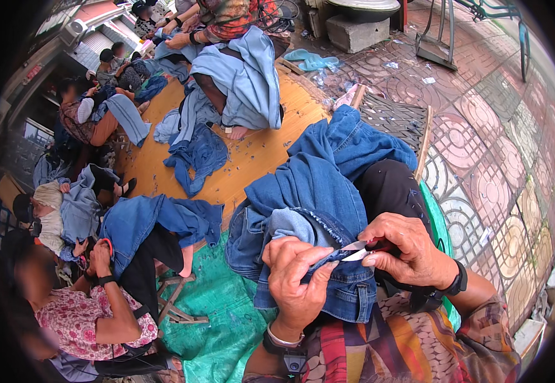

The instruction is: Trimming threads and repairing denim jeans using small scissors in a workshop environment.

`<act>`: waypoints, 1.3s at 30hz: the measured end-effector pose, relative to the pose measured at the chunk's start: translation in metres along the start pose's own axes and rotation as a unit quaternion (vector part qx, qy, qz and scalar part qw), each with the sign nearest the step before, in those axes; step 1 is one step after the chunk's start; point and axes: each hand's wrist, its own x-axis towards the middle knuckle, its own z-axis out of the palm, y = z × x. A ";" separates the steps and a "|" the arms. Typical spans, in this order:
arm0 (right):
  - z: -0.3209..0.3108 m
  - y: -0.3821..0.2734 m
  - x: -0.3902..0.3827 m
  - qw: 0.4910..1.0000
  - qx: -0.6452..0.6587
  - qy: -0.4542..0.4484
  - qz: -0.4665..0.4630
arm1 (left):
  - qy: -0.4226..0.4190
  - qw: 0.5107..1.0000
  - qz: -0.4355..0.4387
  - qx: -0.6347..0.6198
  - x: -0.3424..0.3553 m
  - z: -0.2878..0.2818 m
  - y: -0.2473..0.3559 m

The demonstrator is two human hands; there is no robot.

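Blue denim jeans (316,182) lie bunched across my lap, with a paler inside face and a frayed edge showing near my hands. My left hand (295,277) pinches a folded dark-blue edge of the denim between thumb and fingers. In my right hand (411,252) is a pair of small thread snips (355,251), gripped by handles that my fingers mostly hide. Its two metal blades stand apart, pointing left at the pinched edge beside my left fingertips. Whether the blades touch a thread is too small to tell.
Green sheeting (226,306) and a yellow-brown board (258,163) strewn with scraps cover the ground. A person (89,306) at left handles other jeans (156,223); several more people sit beyond. A woven-seat chair (395,121) stands at right on patterned paving (481,166).
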 end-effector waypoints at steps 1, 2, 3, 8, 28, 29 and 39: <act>0.001 -0.001 0.002 0.999 -0.038 0.013 -0.012 | 0.002 1.000 -0.004 -0.002 -0.001 0.000 0.000; 0.003 0.000 0.003 0.999 -0.038 0.014 -0.012 | 0.003 1.000 -0.007 -0.005 -0.001 0.000 0.000; 0.005 0.002 0.004 0.997 -0.047 0.038 -0.045 | 0.003 1.000 -0.007 -0.005 -0.001 0.000 0.000; 0.010 -0.003 0.009 0.992 -0.080 0.060 -0.082 | 0.004 1.000 -0.004 -0.010 -0.001 0.001 0.000; 0.008 0.004 0.001 0.936 0.322 0.077 0.120 | 0.003 1.000 0.027 0.005 0.001 0.000 0.000; 0.008 -0.005 0.005 0.951 0.277 0.064 0.124 | 0.000 0.999 0.030 0.011 0.001 0.000 0.000; 0.009 -0.001 0.022 0.996 0.084 0.031 0.029 | 0.018 0.998 0.049 0.017 -0.004 0.004 -0.002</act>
